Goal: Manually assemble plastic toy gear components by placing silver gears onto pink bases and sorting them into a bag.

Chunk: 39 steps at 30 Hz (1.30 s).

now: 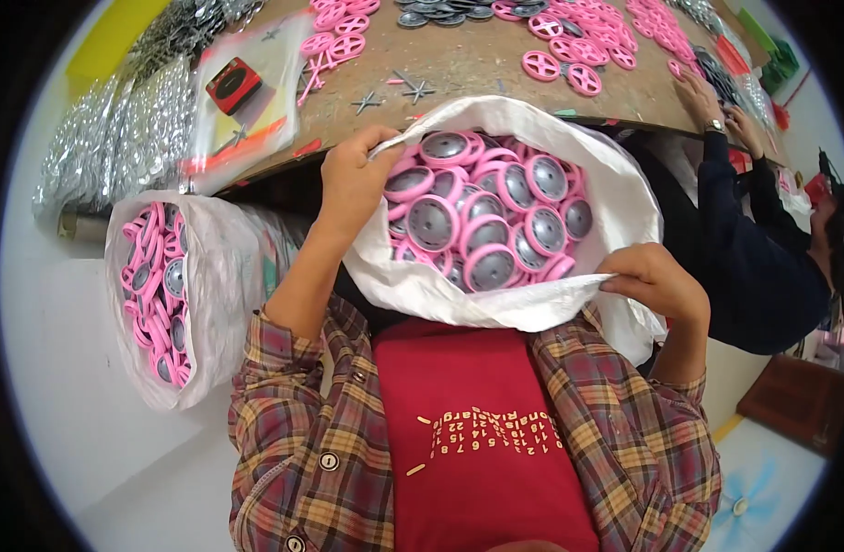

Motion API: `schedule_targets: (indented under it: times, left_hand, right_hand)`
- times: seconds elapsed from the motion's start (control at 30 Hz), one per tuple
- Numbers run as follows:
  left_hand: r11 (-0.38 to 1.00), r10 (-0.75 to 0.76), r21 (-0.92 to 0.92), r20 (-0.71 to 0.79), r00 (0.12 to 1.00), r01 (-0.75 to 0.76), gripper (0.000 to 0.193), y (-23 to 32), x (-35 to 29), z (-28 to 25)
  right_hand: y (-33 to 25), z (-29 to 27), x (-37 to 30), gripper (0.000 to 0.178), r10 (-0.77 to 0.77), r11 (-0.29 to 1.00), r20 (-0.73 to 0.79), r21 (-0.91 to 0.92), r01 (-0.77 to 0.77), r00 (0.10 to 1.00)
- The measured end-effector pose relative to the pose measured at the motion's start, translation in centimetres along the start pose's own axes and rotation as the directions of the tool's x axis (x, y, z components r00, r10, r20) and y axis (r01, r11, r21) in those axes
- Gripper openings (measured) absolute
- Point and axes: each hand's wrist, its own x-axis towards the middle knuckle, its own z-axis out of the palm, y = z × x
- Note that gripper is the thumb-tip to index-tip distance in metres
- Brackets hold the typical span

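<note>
In front of me a white woven sack (518, 311) is spread at the mouth, full of small pink-rimmed wheels (486, 233) with grey hubs. My left hand (355, 179) grips the sack's rim at its far left, the fingers closed over the edge. On the near right side, my right hand (659, 279) pinches the rim between thumb and fingers. The sack's lower part is hidden below its mouth. Its far edge lies against the table's front edge.
A second sack (210, 304) of pink wheels stands at left. On the brown table (477, 74) lie pink wheel rings (583, 78), grey star-shaped parts (417, 89), a red box-shaped thing (233, 86) and silvery plastic strips (109, 129). At right, a co-worker's hand (698, 99) reaches over the table.
</note>
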Motion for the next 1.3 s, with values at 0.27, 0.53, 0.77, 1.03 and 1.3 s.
schedule_targets:
  times: [0.27, 0.53, 0.77, 1.03, 1.3]
  left_hand:
    - [0.951, -0.122, -0.295, -0.070, 0.990, 0.096, 0.030, 0.3, 3.2, -5.3]
    - [0.965, -0.225, -0.172, -0.154, 0.962, 0.198, 0.064, 0.8, -5.0, -6.3]
    - [0.748, -0.531, -0.362, 0.175, 0.829, 0.556, 0.030, 0.8, -9.7, -3.4]
    - [0.599, -0.291, -0.733, 0.177, 0.940, 0.323, 0.026, 5.6, -11.5, 1.4]
    - [0.515, -0.327, -0.850, -0.072, 0.942, 0.114, 0.042, 5.3, -12.1, -4.3]
  right_hand:
    - [-1.7, -0.9, 1.9, 0.010, -0.140, 0.985, -0.022, -0.104, 0.137, 0.990]
    - [-3.9, 0.5, 2.5, 0.033, -0.323, 0.931, -0.187, -0.237, 0.276, 0.928]
    - [-2.4, 7.0, 4.2, 0.032, -0.340, 0.934, -0.019, -0.119, 0.336, 0.940]
    - [2.4, 8.5, -0.2, 0.010, 0.283, 0.764, -0.636, 0.602, 0.232, 0.718]
    - [-1.7, 7.4, 0.1, 0.010, 0.083, 0.906, -0.540, 0.391, 0.162, 0.837]
